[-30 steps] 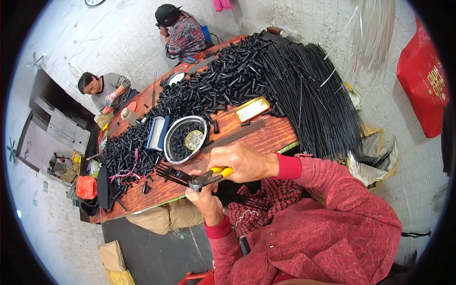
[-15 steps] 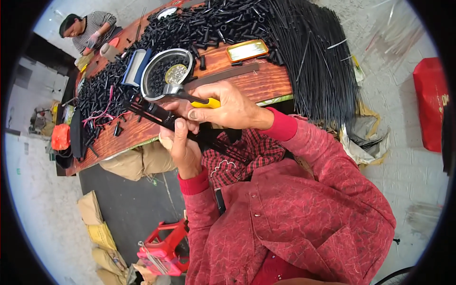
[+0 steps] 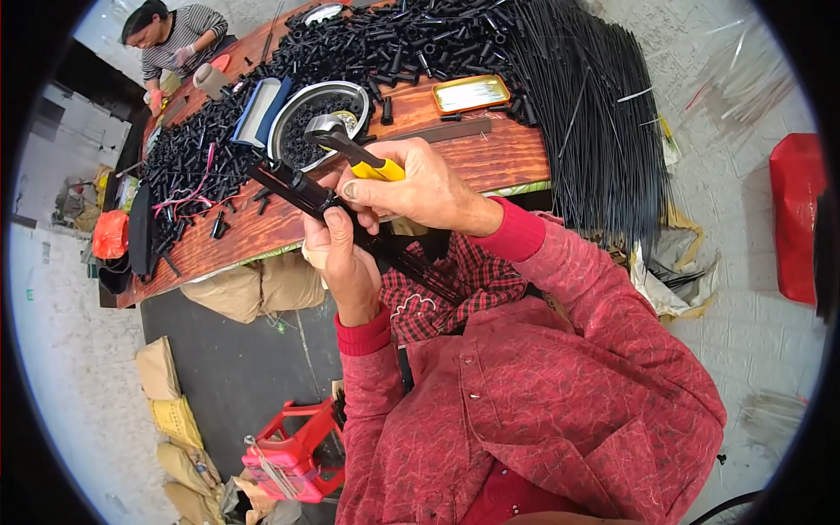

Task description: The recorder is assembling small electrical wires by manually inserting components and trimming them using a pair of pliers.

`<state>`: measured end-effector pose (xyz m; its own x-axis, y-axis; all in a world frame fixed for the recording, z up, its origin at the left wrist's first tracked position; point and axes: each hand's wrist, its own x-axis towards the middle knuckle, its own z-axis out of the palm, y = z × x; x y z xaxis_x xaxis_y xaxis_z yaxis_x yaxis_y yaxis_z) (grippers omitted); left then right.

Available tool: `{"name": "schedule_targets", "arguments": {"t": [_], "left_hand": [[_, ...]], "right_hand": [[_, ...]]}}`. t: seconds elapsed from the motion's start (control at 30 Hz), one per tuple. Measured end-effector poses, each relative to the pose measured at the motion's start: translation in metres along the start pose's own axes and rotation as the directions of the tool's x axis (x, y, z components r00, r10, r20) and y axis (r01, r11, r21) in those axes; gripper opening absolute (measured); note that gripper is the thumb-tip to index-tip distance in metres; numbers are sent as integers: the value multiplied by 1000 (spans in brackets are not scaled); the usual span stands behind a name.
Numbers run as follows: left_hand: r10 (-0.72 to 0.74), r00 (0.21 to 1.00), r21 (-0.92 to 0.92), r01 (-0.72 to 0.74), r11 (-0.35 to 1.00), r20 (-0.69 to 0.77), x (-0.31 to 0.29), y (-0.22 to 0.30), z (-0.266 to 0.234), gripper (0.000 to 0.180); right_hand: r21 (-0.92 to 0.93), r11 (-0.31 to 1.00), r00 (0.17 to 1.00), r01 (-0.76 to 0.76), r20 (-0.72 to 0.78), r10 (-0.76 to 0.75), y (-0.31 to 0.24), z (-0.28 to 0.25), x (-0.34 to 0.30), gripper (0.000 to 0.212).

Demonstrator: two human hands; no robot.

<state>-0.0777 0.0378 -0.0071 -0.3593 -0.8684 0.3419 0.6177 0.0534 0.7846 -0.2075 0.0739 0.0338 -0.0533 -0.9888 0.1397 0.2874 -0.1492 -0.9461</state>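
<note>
Raised in front of the table, my left hand (image 3: 346,271) is closed around a bundle of thin black ribs with a black tubular hub, which looks like an umbrella frame (image 3: 306,191). Its long ends slant down past my wrist toward my lap. A pale wrap covers part of one left finger. My right hand (image 3: 430,191) grips pincers (image 3: 336,140) by their yellow-and-black handles, with the metal head tipped up above the hub. The right fingertips reach close beside the hub; whether they pinch a small part is hidden.
Black tubes (image 3: 411,44) heap the wooden table (image 3: 503,153). A metal bowl (image 3: 278,131) of small black parts, a yellow tray (image 3: 471,93) and a blue-white holder (image 3: 261,112) stand near. Black rods (image 3: 595,131) overhang at right. A co-worker (image 3: 179,44) sits far left; a red stool (image 3: 293,451) stands below.
The pincers' head has swung up, away from the hub, while my right hand still grips the handles. My left hand keeps the frame. The co-worker's hands have moved apart.
</note>
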Motion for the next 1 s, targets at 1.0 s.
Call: {"name": "schedule_targets", "arguments": {"t": [1.0], "left_hand": [[3, 1000, -6, -3, 1000, -14, -5, -2, 0, 39]], "right_hand": [[-52, 997, 998, 49, -26, -50, -2, 2, -4, 13]]}}
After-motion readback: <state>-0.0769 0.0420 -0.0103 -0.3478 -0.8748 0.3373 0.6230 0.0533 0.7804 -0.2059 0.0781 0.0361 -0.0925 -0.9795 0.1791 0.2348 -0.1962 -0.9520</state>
